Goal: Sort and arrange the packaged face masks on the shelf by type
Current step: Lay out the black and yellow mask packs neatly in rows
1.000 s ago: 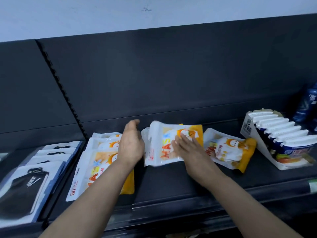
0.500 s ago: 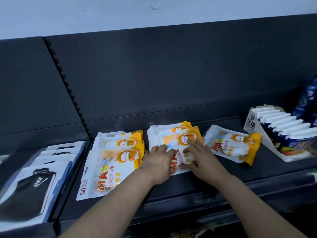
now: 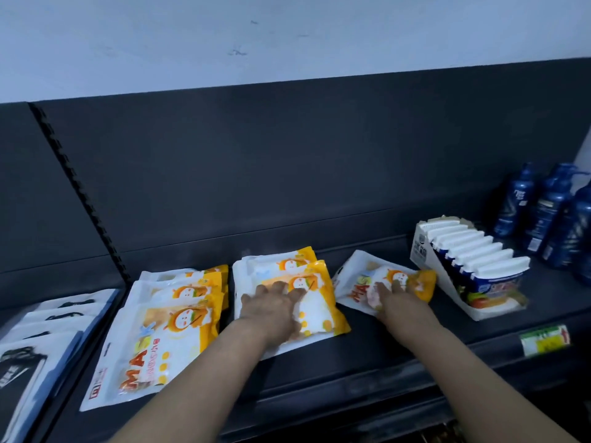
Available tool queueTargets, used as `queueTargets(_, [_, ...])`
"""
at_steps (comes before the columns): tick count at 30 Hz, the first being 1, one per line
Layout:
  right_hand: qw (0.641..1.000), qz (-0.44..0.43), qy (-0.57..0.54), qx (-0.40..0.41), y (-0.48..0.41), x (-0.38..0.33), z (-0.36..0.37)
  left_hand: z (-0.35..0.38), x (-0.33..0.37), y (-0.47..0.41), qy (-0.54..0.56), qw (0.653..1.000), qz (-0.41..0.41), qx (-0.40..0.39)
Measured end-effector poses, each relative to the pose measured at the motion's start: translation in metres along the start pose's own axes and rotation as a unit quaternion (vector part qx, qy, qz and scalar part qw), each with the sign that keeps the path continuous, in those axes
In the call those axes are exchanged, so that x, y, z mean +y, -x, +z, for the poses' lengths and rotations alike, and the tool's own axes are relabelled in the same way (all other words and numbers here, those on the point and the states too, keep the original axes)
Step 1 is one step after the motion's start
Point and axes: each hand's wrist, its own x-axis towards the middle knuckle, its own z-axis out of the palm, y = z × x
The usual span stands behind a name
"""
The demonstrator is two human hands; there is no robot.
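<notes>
The centre stack [image 3: 319, 314] is pressed under the flat left grip [image 3: 271, 310], and the lone packet [image 3: 355, 292] at centre right under the flat right grip [image 3: 395, 298]. Slid carelessly, that packet could be crumpled.

place: shop | cues: dark display shelf [image 3: 367, 353], price label [image 3: 545, 339], rows of packaged masks [image 3: 179, 318], bottles [image 3: 548, 215]

Left hand [image 3: 275, 310] stretched forward, palm down, fingers spread. Right hand [image 3: 396, 298] alongside it, flat too, fingers pointing ahead.
</notes>
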Motion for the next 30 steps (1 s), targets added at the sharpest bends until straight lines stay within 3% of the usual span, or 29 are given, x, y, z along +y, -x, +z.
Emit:
queueTargets(3, [0.998, 0.0, 0.06, 0.016, 0.003, 0.007, -0.002, -0.006, 0.009, -0.003, 0.01, 1.0, -0.025, 0.001])
queueTargets(6, [0.993, -0.027, 0.074, 0.09, 0.005, 0.016, -0.007, -0.01, 0.02, -0.001, 0.017, 0.999, -0.049, 0.01])
queueTargets(10, [0.98, -0.065, -0.007, 0.191, -0.001, 0.032, -0.01, -0.006, 0.035, -0.002, 0.068, 0.996, -0.048, 0.044])
queueTargets(14, [0.974, -0.102, -0.088, 0.184, 0.007, 0.038, -0.017, -0.004, 0.057, -0.009, 0.16, 0.979, -0.027, 0.127])
queueTargets(17, [0.964, -0.128, -0.113, 0.204, 0.018, 0.042, -0.019, -0.008, 0.069, -0.011, 0.279, 0.933, -0.06, 0.218])
queueTargets(21, [0.938, -0.174, -0.176, 0.241, 0.025, 0.045, -0.024, -0.013, 0.07, -0.01, 0.431, 0.836, -0.131, 0.314])
queueTargets(24, [0.927, -0.205, -0.211, 0.233, 0.022, 0.033, -0.023, -0.014, 0.058, 0.006, 0.455, 0.789, -0.187, 0.368])
queueTargets(26, [0.906, -0.241, -0.22, 0.27, 0.023, 0.015, -0.022, -0.008, 0.044, 0.023, 0.452, 0.767, -0.216, 0.401])
queueTargets(30, [0.896, -0.311, -0.074, 0.309, 0.034, -0.029, -0.019, 0.003, 0.016, 0.06, 0.439, 0.747, -0.274, 0.417])
